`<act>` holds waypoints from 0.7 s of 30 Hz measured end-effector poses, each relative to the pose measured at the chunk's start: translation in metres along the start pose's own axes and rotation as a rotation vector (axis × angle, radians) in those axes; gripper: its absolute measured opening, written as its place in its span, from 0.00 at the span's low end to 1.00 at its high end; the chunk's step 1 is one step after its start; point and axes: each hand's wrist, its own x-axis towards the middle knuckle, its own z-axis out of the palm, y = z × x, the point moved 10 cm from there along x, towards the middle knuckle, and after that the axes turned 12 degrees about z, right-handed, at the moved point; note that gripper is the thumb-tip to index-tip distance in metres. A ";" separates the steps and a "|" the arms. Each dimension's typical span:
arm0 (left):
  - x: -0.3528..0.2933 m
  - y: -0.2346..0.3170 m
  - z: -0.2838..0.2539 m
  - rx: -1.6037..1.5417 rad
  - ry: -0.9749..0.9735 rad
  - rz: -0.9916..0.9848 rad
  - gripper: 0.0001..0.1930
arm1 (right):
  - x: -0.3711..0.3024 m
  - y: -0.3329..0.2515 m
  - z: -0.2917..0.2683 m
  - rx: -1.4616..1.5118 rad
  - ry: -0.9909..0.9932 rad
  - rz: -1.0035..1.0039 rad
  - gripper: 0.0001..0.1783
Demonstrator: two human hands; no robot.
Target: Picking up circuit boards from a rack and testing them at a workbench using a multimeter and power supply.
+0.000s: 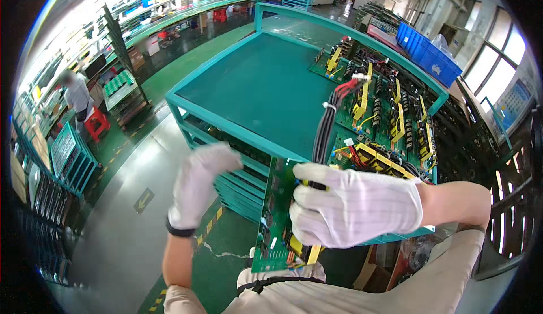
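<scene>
My right hand (356, 207), in a white glove, is closed on a green circuit board (271, 223) held steeply tilted in front of my body. Its fingers hide part of the board's components. From beside the fingers a black cable bundle (324, 136) with red wires and a white connector rises over the cart top. My left hand (202, 181), also gloved, is raised to the left of the board and apart from it. Motion smears its fingers. Several more circuit boards (399, 116) with yellow and black parts stand along the right side of the teal cart (254, 87).
A raised teal rail runs along the cart's far and right sides. Behind it stands a blue bin (428, 54). Black racks line the right side. On the left, a person stands near a red stool (97, 124) and a teal rack (70, 158). Long workbenches are in the background.
</scene>
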 end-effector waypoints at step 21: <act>0.294 -0.079 0.141 0.877 -0.853 1.394 0.16 | 0.015 0.187 0.103 0.010 -0.071 0.201 0.05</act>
